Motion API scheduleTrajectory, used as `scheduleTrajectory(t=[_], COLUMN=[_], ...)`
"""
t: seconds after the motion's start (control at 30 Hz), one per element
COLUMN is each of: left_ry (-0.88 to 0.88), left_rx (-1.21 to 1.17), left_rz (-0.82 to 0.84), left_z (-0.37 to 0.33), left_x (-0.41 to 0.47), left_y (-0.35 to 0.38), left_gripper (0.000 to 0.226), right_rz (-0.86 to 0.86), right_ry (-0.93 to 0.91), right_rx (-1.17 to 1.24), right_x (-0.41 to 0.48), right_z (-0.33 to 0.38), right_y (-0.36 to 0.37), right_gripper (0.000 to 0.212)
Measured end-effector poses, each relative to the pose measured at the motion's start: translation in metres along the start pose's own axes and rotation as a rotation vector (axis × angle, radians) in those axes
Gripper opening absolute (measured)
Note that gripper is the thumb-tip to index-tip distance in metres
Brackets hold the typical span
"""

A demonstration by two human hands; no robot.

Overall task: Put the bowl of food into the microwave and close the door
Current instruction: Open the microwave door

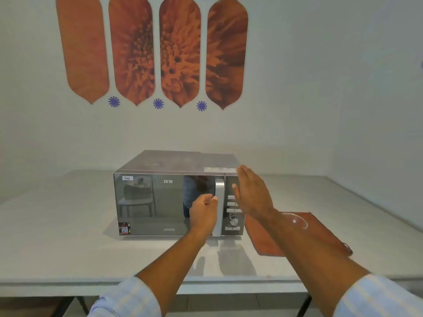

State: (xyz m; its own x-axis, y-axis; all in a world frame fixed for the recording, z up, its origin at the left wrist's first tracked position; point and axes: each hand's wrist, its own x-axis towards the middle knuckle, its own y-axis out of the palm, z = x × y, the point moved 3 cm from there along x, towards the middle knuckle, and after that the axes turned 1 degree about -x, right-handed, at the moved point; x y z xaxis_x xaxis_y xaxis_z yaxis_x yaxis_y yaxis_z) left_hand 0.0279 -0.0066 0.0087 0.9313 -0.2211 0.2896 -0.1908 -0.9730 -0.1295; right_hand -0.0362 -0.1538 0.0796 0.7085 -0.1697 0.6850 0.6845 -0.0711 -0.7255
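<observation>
The left hand (pixel 204 208) curls around the silver vertical handle (pixel 219 205) of the mirrored grey microwave (pixel 160 202), seemingly to work its door; the right hand (pixel 250 193) hovers flat and empty. The clear glass bowl (pixel 295 220), apparently, waits on the rust-orange cloth (pixel 325 236) on the bench (pixel 57 225).

— The microwave (pixel 176 202)?
— Glossy mirror-like door (pixel 151 202), brushed metal handle (pixel 219 202), shiny knob (pixel 233 220).
— And the worktop (pixel 68 225)?
— Smooth, matt, pale grey. The mat (pixel 320 234) beside it looks like matt orange cloth.
</observation>
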Motion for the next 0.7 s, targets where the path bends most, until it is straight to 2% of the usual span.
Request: scheduleTrajectory(t=[0.1,0.27,0.43,0.7], left_ry=[-0.019,-0.066,-0.103,-0.004], left_rx=[-0.008,-0.025,-0.059,-0.038], left_rz=[-0.054,-0.043,-0.028,0.038], left_z=[-0.002,-0.002,0.003,0.003], left_x=[0.020,0.046,0.061,0.062], left_y=[0.011,0.026,0.035,0.040], left_gripper=[0.022,0.024,0.045,0.036], right_rz=[0.067,0.171,0.216,0.152], right_ry=[-0.067,-0.108,-0.136,-0.199], right_rx=[-0.011,0.008,0.054,-0.027], right_x=[0.022,0.049,0.063,0.063], right_z=[-0.006,-0.018,-0.025,-0.033], right_y=[0.007,0.022,0.045,0.077], right_gripper=[0.056,0.048,0.041,0.039])
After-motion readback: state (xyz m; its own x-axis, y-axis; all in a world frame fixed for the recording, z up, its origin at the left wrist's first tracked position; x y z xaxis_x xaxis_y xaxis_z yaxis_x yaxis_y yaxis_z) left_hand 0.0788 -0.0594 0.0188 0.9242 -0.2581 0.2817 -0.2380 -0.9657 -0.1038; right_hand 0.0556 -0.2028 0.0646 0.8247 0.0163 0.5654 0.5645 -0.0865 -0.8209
